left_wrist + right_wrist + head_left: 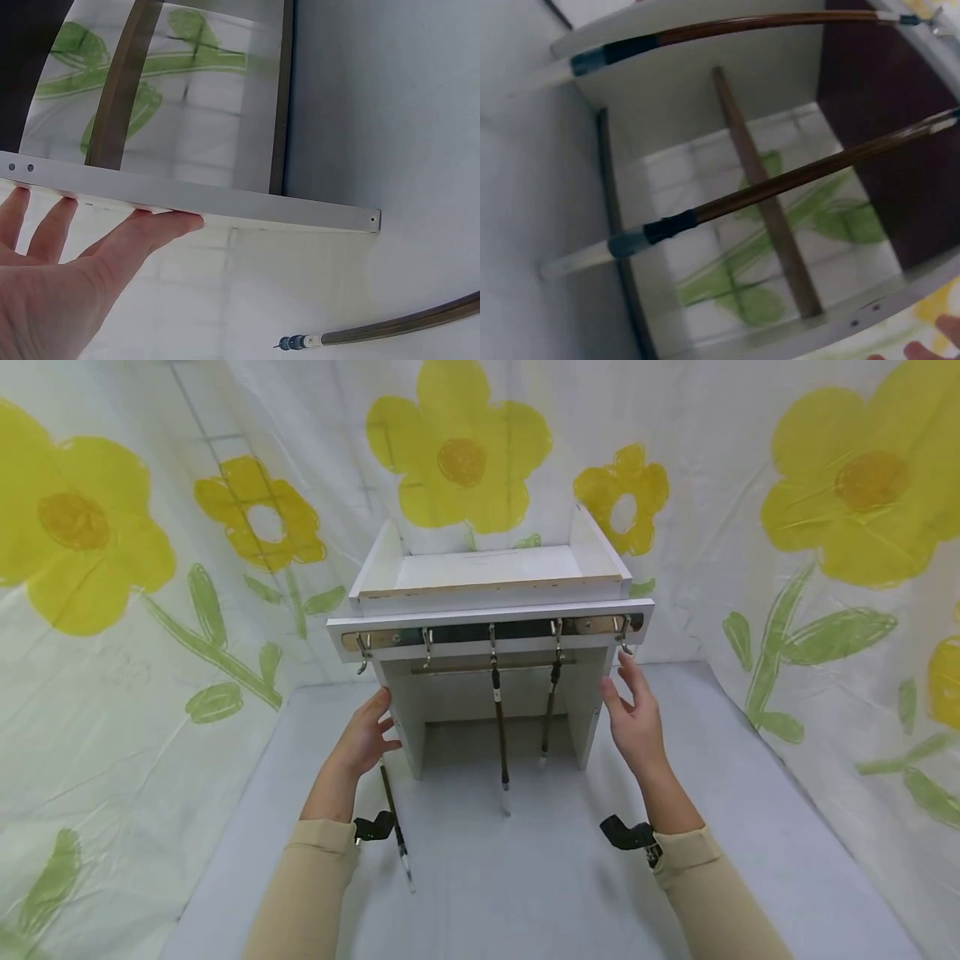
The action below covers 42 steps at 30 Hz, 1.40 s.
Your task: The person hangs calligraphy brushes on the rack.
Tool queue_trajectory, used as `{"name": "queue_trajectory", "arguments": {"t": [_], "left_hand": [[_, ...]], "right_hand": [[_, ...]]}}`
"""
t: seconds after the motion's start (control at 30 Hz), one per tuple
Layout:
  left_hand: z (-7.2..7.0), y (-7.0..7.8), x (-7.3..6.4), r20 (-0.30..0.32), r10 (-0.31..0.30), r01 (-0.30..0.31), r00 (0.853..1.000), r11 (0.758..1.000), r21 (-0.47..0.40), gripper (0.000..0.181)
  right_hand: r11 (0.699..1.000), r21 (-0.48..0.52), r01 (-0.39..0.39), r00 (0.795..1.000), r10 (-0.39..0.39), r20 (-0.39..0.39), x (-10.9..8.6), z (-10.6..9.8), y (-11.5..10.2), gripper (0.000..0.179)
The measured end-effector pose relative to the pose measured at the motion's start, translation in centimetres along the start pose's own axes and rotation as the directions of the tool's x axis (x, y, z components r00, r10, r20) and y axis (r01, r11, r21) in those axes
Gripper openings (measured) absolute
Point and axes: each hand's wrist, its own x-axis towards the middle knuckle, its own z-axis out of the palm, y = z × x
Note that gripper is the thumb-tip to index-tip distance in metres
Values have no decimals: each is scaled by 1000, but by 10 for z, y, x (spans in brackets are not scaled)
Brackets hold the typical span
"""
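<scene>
We judge the white rack (491,610) on the table (525,877) stiff and light but tippy with brushes (498,727) swinging, best held by its side panels, where our left hand (365,737) presses flat-fingered and right hand (636,718) hovers relaxed.

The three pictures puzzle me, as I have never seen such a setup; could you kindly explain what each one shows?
A person works with bare hands and wears three cameras. The head view looks forward and down: a white rack with a row of metal hooks stands on a grey surface, flowered sheets behind. Two brushes hang from the hooks; a third brush lies on the surface by the left hand. The left wrist view shows that hand's straight fingers touching the rack's side panel. The right wrist view looks into the rack past the two hanging brushes. The right hand is open beside the rack's other side; whether it touches cannot be told. Neither hand holds anything.
</scene>
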Motion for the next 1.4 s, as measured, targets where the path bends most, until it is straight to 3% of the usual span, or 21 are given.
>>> {"name": "queue_trajectory", "arguments": {"t": [0.2,0.33,0.5,0.63,0.73,0.87,0.93,1.07,1.23,1.4], "left_hand": [[1,0,1,-11,-4,4,1000,999,32,61],[-1,-1,1,-12,-5,6,1000,998,66,62],[-3,-2,-2,-4,-19,20,1000,997,76,69],[-13,-5,-13,-80,-53,57,995,997,46,73],[-22,-7,-24,-217,-94,107,972,993,48,72],[-27,-14,-37,-392,-175,239,903,964,120,64],[-26,-23,-41,-451,-203,305,869,938,165,58],[-23,-45,-48,-514,-224,379,828,899,219,53],[-16,-63,-51,-542,-240,462,805,827,321,59],[-7,-75,-48,-573,-185,505,798,723,470,56]], "right_hand": [[998,9,-70,988,68,136,15,6,14,60],[991,73,-113,973,95,211,14,5,6,57],[990,56,-129,964,113,240,12,-1,-6,60],[990,60,-129,959,109,261,16,0,4,59],[988,71,-140,955,116,272,20,4,14,59],[987,72,-143,956,119,269,24,9,20,62],[988,71,-140,956,117,268,25,10,20,63],[986,73,-152,951,126,283,26,10,15,61],[982,91,-166,946,133,296,25,10,18,61],[981,112,-161,948,122,294,24,8,17,59]]}}
